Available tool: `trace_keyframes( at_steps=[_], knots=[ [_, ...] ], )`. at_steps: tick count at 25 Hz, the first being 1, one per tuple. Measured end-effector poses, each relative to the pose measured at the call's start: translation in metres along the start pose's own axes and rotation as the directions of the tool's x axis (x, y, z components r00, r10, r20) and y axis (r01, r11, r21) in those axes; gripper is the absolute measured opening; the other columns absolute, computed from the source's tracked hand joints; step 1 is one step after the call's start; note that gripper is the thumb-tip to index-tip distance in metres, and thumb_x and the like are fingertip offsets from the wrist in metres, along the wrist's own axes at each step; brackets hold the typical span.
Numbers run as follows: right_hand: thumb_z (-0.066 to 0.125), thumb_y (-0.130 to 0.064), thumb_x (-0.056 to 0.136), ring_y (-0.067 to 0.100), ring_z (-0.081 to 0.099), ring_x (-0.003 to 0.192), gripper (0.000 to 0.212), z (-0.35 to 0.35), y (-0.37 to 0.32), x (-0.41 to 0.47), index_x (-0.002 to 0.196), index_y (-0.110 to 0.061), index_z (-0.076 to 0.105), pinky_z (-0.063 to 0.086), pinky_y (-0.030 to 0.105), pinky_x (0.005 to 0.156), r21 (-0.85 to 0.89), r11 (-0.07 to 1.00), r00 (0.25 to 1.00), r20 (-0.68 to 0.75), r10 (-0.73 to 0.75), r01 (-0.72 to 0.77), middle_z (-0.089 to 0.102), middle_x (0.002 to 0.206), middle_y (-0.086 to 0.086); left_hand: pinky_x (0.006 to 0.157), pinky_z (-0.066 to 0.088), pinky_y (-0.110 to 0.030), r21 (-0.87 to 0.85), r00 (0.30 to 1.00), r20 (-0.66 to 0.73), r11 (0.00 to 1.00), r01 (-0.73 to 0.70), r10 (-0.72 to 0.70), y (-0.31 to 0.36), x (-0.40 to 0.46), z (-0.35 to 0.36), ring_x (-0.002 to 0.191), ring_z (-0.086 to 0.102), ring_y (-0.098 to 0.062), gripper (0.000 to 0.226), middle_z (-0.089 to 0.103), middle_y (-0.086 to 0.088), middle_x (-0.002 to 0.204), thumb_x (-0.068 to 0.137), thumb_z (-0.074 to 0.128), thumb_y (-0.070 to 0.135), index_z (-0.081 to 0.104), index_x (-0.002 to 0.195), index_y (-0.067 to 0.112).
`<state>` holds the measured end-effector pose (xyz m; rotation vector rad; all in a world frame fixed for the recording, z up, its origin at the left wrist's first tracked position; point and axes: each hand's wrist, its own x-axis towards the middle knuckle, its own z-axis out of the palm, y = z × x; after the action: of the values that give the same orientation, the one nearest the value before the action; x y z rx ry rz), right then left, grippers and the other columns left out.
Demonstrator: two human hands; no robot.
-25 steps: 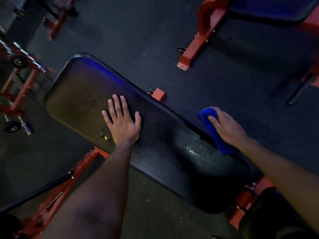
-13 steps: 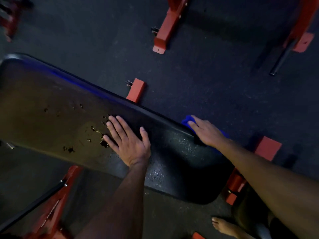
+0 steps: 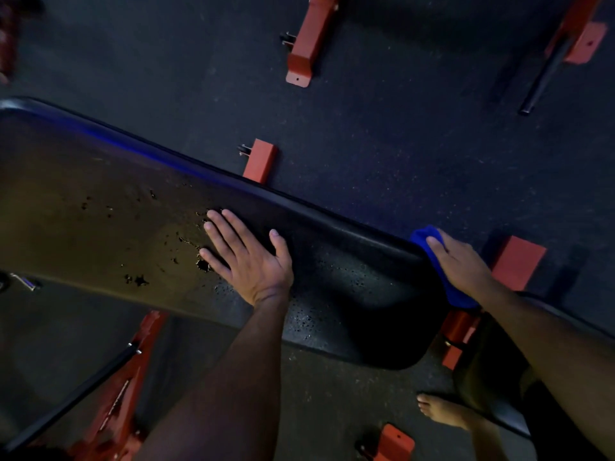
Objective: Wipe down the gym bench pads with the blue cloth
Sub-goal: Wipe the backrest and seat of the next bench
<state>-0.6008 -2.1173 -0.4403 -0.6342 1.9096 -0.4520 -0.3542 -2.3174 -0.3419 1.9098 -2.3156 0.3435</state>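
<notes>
Blue cloth (image 3: 442, 277) is lying bunched under the right hand (image 3: 461, 261) at the right end of the bench pad (image 3: 349, 261), draped over the pad's far rounded edge. Most of the cloth is sitting beneath the palm and fingers, with one fold poking out past the fingertips on the far side and a longer tail trailing out near the wrist. The right hand is pressing down on it with fingers fairly straight; whether the thumb is curling around the fabric is hard to tell in the dim light.

The left hand (image 3: 248, 257) is resting flat and open on the middle of the pad, fingers spread and pointing far-left, touching the black vinyl and holding nothing. Just left of its fingertips the vinyl is showing cracked, flaking patches (image 3: 186, 247).

Red frame feet (image 3: 259, 161) are sitting on the dark rubber floor (image 3: 382, 144) beyond the pad's far edge. A bare foot (image 3: 439, 410) is standing on the floor at the near right, beside another dark pad (image 3: 492, 377) partly hidden by the right forearm.
</notes>
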Motion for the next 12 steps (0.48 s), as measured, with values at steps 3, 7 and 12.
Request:
trace_keyframes(
  at_steps=[3, 7, 12],
  knots=[
    [0.029, -0.056, 0.101, 0.034, 0.045, 0.136, 0.06, 0.006, -0.023, 0.009, 0.152, -0.024, 0.037, 0.034, 0.044, 0.112, -0.035, 0.999, 1.0, -0.007, 0.029, -0.029, 0.047, 0.149, 0.016, 0.125, 0.01, -0.059, 0.009, 1.0, -0.006, 1.0, 0.003, -0.003, 0.0, -0.001, 0.0, 0.157, 0.011, -0.03, 0.08, 0.014, -0.014, 0.17, 0.099, 0.034, 0.051, 0.014, 0.162, 0.006],
    [0.029, -0.046, 0.106, 0.031, 0.045, 0.135, 0.051, 0.018, -0.119, 0.02, 0.151, -0.023, 0.037, 0.036, 0.042, 0.105, -0.086, 0.968, 0.971, -0.002, -0.238, 0.237, 0.048, 0.149, 0.011, 0.125, 0.009, -0.058, -0.003, 1.0, -0.011, 1.0, 0.008, -0.008, 0.001, 0.0, -0.001, 0.157, 0.011, -0.03, 0.081, 0.015, -0.014, 0.17, 0.098, 0.037, 0.05, 0.015, 0.162, 0.006],
    [0.035, -0.041, 0.106, 0.027, 0.048, 0.131, 0.048, 0.022, -0.116, 0.004, 0.146, -0.015, 0.043, 0.038, 0.041, 0.104, -0.115, 0.918, 0.919, -0.067, -0.389, 0.38, 0.052, 0.146, 0.005, 0.125, 0.011, -0.059, 0.008, 1.0, -0.011, 1.0, 0.002, -0.002, 0.0, -0.001, -0.001, 0.157, 0.013, -0.03, 0.08, 0.016, -0.015, 0.169, 0.098, 0.037, 0.05, 0.016, 0.162, 0.005]
  ],
)
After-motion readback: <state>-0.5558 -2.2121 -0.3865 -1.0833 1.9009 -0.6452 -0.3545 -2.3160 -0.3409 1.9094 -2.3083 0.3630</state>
